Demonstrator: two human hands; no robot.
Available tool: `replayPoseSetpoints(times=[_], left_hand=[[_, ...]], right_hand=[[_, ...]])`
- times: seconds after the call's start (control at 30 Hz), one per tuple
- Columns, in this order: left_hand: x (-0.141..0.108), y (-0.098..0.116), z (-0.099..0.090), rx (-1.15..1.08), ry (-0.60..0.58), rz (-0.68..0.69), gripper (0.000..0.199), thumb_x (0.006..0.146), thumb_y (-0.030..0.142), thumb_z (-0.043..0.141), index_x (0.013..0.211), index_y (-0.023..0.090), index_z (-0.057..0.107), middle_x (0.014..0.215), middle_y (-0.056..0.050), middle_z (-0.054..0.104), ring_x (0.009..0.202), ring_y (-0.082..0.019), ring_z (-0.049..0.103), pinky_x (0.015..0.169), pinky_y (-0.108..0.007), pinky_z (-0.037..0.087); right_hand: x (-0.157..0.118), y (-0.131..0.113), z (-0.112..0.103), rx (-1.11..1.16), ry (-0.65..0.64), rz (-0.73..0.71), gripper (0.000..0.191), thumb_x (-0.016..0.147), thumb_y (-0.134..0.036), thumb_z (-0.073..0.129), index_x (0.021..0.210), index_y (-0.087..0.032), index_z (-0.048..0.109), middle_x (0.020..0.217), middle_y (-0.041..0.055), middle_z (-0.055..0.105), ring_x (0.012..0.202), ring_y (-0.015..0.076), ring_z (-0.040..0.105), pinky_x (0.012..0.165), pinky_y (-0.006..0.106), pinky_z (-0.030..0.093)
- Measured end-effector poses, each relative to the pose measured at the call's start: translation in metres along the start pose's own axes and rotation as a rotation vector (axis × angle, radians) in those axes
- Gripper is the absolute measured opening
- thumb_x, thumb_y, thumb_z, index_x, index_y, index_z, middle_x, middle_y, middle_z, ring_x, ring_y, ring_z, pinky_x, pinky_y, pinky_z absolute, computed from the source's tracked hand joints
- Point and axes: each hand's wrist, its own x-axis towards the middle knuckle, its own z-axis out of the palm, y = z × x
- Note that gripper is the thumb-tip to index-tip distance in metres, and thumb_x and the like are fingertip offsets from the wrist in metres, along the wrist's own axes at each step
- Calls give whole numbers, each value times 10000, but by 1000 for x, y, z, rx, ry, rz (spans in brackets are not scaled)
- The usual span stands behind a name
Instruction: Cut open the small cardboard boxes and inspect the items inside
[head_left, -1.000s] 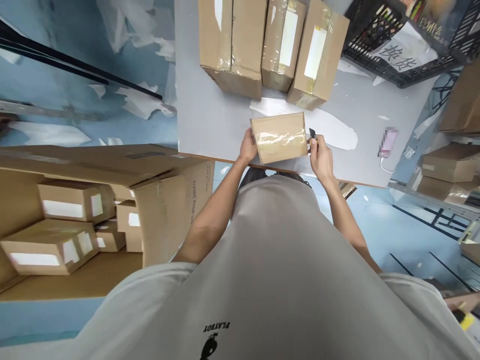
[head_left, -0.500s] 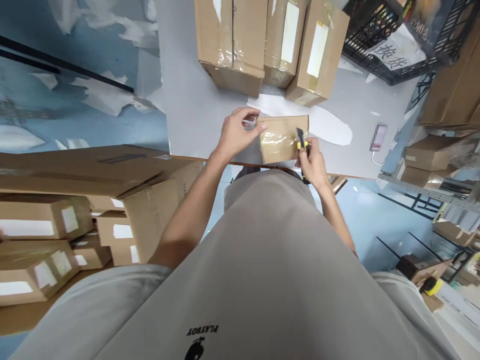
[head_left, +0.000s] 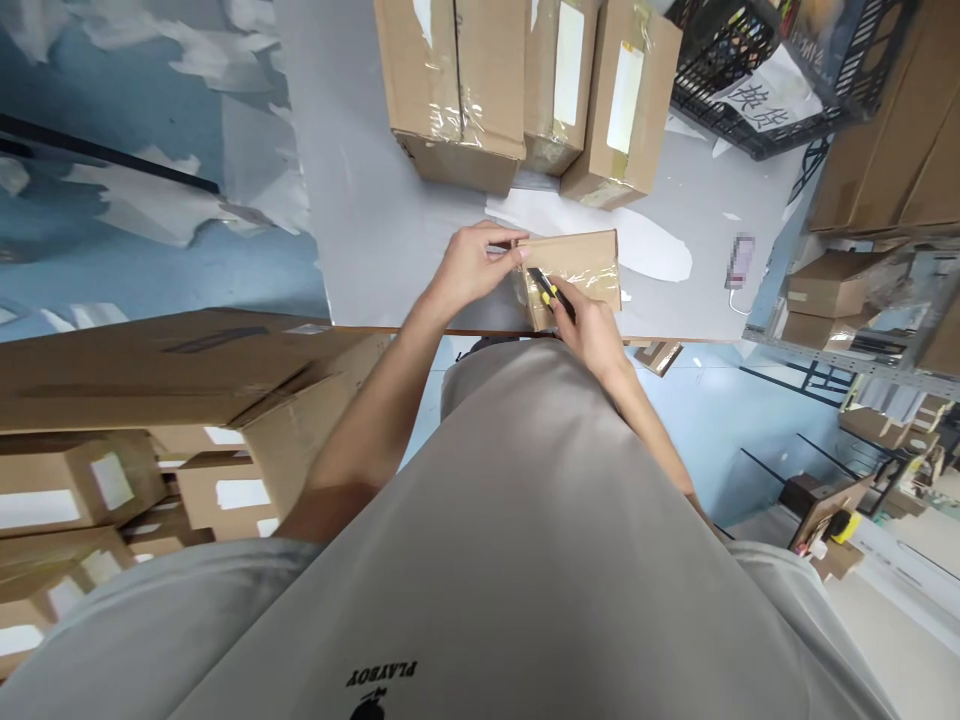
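Observation:
A small taped cardboard box (head_left: 581, 258) lies at the near edge of the grey table (head_left: 375, 250). My left hand (head_left: 474, 262) grips the box's upper left corner between thumb and fingers. In my right hand (head_left: 592, 330) is a black and yellow box cutter (head_left: 551, 292), closed in the fingers. Its tip points up and left, over the left part of the box's shiny tape. Whether the blade touches the tape, I cannot tell. White paper (head_left: 652, 245) lies behind the box.
Three larger taped boxes (head_left: 480, 100) stand behind the paper. A black plastic crate (head_left: 787, 140) sits at the back right, and a blurred-out device (head_left: 740, 262) with a cable lies near the right edge. A big open carton (head_left: 180, 365) holding boxes stands at left.
My right hand has moved the box cutter left across the box, from its right end to its left part. My left hand stays at the corner. The view has shifted slightly.

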Motion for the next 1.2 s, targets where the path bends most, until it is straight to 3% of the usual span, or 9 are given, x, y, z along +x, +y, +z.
replayPoseSetpoints(times=[0.27,0.5,0.67,0.8,0.97,1.2], left_hand=[[-2,3,2,-44,2,6,369,991,531,855,1170,210,887,1184,-76,807,1204,-348,787,1118,-592,703],[-3,22,0,108,-10,-21,267,1012,437,782,1138,237,905,1214,-68,851,1205,-307,793,1081,-449,702],[-3,23,1,144,-3,3,274,1025,474,777,1137,268,920,1219,-74,869,1192,-316,809,1040,-445,701],[0,17,3,171,21,-5,258,1027,463,769,1131,287,926,1198,-58,881,1162,-294,815,1039,-428,685],[0,13,9,188,65,-38,220,1001,395,769,1101,282,929,1183,-31,888,1102,-266,822,1030,-396,682],[-7,19,13,219,95,-38,228,1023,408,763,1100,267,925,1155,-40,884,1095,-259,829,1045,-382,675]], right_hand=[[0,-20,0,-108,-44,29,585,1211,-281,302,1727,-181,559,1485,154,820,1306,329,807,1079,378,598],[-3,-52,0,-256,-113,190,566,1235,-230,326,1769,-117,477,1393,224,827,1220,329,818,1060,395,599],[4,-71,3,-356,-160,288,586,1208,-155,402,1793,-132,432,1362,244,820,1210,320,824,1072,428,628],[11,-83,0,-389,-174,294,584,1173,-49,420,1751,-109,477,1382,251,812,1250,309,822,1076,410,639],[10,-92,-5,-416,-244,340,488,1166,-5,386,1568,-86,651,1353,247,829,1265,303,827,1057,391,643],[0,-88,-3,-418,-223,321,497,1155,-25,396,1560,-119,668,1327,218,846,1238,302,831,1033,381,655]])
